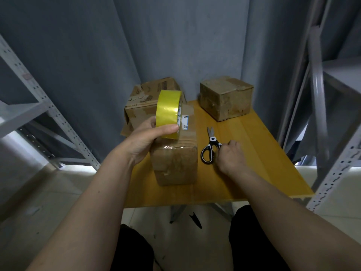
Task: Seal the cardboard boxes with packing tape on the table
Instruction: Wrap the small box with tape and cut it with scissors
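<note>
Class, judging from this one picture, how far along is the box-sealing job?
Done: clear tape already shows across the near box. In hand: left hand holds the yellow tape roll above it; right hand touches the scissors. Left: the far-left box, flap loose; the far-right box is unclear.

your left hand (144, 140) is raised, thumb on top and fingers curled round a roll of tape (168, 114). your right hand (231, 156) is lying low, knuckles up, fingers curled at the handles of the scissors (210, 148). both forearms are reaching forward, bare.
</note>
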Motion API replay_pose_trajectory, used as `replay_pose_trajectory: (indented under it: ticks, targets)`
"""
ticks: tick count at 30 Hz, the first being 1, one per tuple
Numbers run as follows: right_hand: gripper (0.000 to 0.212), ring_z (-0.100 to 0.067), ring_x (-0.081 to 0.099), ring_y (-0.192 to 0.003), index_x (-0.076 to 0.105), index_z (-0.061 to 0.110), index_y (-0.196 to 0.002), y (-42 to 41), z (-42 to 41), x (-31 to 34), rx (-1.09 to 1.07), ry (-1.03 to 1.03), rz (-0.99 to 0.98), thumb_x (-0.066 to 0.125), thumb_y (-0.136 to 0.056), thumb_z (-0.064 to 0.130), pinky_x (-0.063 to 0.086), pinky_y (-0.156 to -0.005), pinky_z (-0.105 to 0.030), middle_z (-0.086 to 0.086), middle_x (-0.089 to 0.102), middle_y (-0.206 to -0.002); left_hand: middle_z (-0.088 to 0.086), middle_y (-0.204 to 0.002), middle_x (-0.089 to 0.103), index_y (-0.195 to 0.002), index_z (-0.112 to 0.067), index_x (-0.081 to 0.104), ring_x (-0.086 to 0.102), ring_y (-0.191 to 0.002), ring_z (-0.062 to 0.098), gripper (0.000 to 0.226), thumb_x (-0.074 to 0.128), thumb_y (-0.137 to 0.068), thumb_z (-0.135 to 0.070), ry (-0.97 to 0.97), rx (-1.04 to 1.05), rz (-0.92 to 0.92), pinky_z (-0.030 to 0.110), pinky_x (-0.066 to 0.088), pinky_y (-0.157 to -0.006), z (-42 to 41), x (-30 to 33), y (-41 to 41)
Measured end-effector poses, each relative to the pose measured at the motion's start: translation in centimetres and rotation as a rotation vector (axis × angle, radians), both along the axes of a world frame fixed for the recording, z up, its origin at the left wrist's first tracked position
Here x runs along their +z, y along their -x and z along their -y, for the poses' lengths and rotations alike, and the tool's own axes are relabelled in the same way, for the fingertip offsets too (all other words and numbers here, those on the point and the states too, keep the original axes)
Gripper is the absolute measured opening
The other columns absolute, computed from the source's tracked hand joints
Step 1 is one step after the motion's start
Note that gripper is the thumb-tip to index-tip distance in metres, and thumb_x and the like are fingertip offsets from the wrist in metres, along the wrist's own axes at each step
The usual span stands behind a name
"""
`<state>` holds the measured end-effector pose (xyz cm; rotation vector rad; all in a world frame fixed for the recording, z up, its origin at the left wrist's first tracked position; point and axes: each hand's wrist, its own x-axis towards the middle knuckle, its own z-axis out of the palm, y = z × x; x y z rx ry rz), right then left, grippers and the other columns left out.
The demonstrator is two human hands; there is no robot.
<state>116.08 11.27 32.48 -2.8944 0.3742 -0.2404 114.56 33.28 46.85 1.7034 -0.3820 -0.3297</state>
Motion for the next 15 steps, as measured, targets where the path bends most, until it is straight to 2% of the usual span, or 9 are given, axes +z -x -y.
replay_pose_trajectory:
  ticks: [2, 4, 6, 7, 9, 11, 13, 15]
  targets:
    - [0.05, -0.027, 0.041, -0.108, 0.06, 0.009, -0.11, 0.2, -0.4, -0.1, -0.007, 0.019, -0.005, 0.041, -0.096, 0.053, 0.035, -0.093, -0.035, -0.012, 0.051, -0.113, 0.016, -0.124, 0.066, -0.132, -0.002, 0.054, 0.063, -0.115, 0.033, 0.091, 0.08, -0.052, -0.039, -0.007, 0.009, -0.002, 0.043, 0.049, -0.102, 0.0, 0.0, 0.0]
    - [0.064, -0.026, 0.04, -0.107, 0.061, 0.01, -0.111, 0.5, -0.7, -0.2, -0.01, 0.129, 0.018, 0.038, -0.09, 0.066, 0.036, -0.091, -0.035, -0.01, 0.048, -0.112, 0.015, -0.125, 0.066, -0.133, -0.003, 0.053, 0.063, -0.115, 0.032, 0.102, 0.088, -0.045, -0.043, -0.014, 0.018, -0.005, 0.044, 0.049, -0.102, 0.1, 0.0, 0.1]
    - [0.065, -0.025, 0.039, -0.107, 0.06, 0.01, -0.115, 0.7, -1.0, -0.2, 0.0, 0.137, 0.052, 0.036, -0.091, 0.065, 0.036, -0.091, -0.035, -0.01, 0.046, -0.113, 0.015, -0.125, 0.066, -0.133, -0.004, 0.054, 0.063, -0.115, 0.032, 0.113, 0.092, -0.037, -0.05, -0.022, 0.026, -0.006, 0.043, 0.049, -0.102, 0.1, 0.0, 0.3]
    - [0.063, -0.025, 0.039, -0.106, 0.057, 0.01, -0.121, 0.8, -1.1, -0.2, 0.015, 0.121, 0.07, 0.035, -0.093, 0.062, 0.036, -0.091, -0.035, -0.01, 0.046, -0.113, 0.015, -0.125, 0.066, -0.132, -0.004, 0.054, 0.063, -0.115, 0.032, 0.11, 0.091, -0.038, -0.048, -0.021, 0.028, -0.009, 0.043, 0.049, -0.102, 0.2, 0.0, 0.3]
    - [0.058, -0.026, 0.04, -0.106, 0.043, 0.017, -0.138, 0.7, -1.4, -0.2, 0.066, 0.073, 0.077, 0.033, -0.097, 0.057, 0.036, -0.092, -0.035, -0.012, 0.046, -0.115, 0.014, -0.124, 0.066, -0.132, -0.004, 0.055, 0.063, -0.115, 0.032, 0.1, 0.086, -0.045, -0.045, -0.023, 0.033, -0.014, 0.044, 0.048, -0.103, 0.2, 0.0, 0.4]
    - [0.055, -0.027, 0.04, -0.11, 0.028, 0.029, -0.147, 0.5, -1.8, -0.1, 0.12, 0.037, -0.026, 0.029, -0.098, 0.055, 0.035, -0.094, -0.035, -0.015, 0.045, -0.121, 0.014, -0.125, 0.066, -0.133, -0.005, 0.054, 0.064, -0.115, 0.031, 0.113, 0.091, -0.036, -0.052, -0.026, 0.047, -0.021, 0.044, 0.048, -0.104, 0.3, 0.1, 0.5]
    - [0.05, -0.029, 0.038, -0.115, 0.034, 0.034, -0.143, 0.1, -1.9, 0.0, 0.127, 0.037, -0.153, 0.027, -0.098, 0.056, 0.034, -0.096, -0.037, -0.015, 0.043, -0.126, 0.014, -0.126, 0.065, -0.134, -0.005, 0.052, 0.064, -0.114, 0.03, 0.126, 0.092, -0.028, -0.06, -0.02, 0.059, -0.022, 0.044, 0.047, -0.104, 0.4, 0.1, 0.5]
    - [0.045, -0.03, 0.037, -0.118, 0.042, 0.033, -0.136, -0.1, -2.0, 0.4, 0.097, 0.028, -0.203, 0.031, -0.098, 0.053, 0.034, -0.096, -0.039, -0.013, 0.042, -0.127, 0.014, -0.127, 0.065, -0.135, -0.005, 0.051, 0.064, -0.114, 0.029, 0.129, 0.091, -0.026, -0.061, -0.025, 0.061, -0.021, 0.045, 0.047, -0.104, 0.4, 0.2, 0.6]
